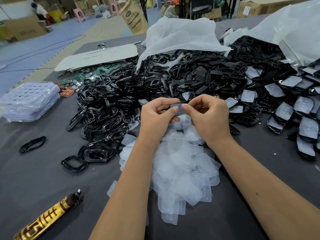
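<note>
My left hand [158, 115] and my right hand [209, 116] meet above the grey table [43, 170] and together pinch one small black plastic shell with a translucent pad [180, 108] on it. Both thumbs press on the pad's face. Right under my hands lies a heap of loose translucent pads [180, 167]. A large pile of glossy black frames [110, 108] spreads to the left and behind. Finished black shells with pads fitted [290, 115] lie in rows at the right.
Two white plastic bags [181, 37] spill black parts at the back. Green circuit boards [91, 73] and a stack of clear blister trays [29, 101] sit at the left. A gold and brown lighter [50, 217] lies near the front left. A seated person [39, 10] is far back.
</note>
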`<state>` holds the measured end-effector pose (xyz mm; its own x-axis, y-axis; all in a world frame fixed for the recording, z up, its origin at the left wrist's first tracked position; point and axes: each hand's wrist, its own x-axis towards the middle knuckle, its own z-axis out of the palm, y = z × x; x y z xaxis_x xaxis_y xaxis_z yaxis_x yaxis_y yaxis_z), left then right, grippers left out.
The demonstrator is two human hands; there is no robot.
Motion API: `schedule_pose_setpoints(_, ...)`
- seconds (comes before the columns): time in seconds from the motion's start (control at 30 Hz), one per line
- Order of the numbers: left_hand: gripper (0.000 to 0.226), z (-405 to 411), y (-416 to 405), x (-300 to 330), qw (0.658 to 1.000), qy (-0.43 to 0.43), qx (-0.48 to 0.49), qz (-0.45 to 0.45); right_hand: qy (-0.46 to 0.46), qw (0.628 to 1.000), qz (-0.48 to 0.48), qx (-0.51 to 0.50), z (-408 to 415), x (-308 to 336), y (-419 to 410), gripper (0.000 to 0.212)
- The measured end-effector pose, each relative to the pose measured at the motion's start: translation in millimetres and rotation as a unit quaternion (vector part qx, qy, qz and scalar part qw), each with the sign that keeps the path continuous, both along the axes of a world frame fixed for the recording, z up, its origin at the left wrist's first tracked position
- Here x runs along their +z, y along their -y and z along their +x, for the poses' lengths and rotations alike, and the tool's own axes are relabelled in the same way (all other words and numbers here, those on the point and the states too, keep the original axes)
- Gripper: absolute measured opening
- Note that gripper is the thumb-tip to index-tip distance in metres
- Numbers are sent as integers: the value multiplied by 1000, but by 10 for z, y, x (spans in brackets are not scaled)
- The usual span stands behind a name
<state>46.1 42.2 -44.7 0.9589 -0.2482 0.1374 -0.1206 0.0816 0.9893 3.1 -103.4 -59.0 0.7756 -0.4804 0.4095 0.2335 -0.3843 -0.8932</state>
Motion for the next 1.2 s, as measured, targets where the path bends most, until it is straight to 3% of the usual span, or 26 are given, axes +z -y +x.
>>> schedule_pose_setpoints(0.47,21,-1,-9,-4,1000,-16,-11,3,0,999,-31,-7,2,-2,-4,17)
schedule_pose_setpoints(1.2,16,38,-22,-27,1000,-6,-30,-8,-15,1000,9,-22,11,-13,19,25)
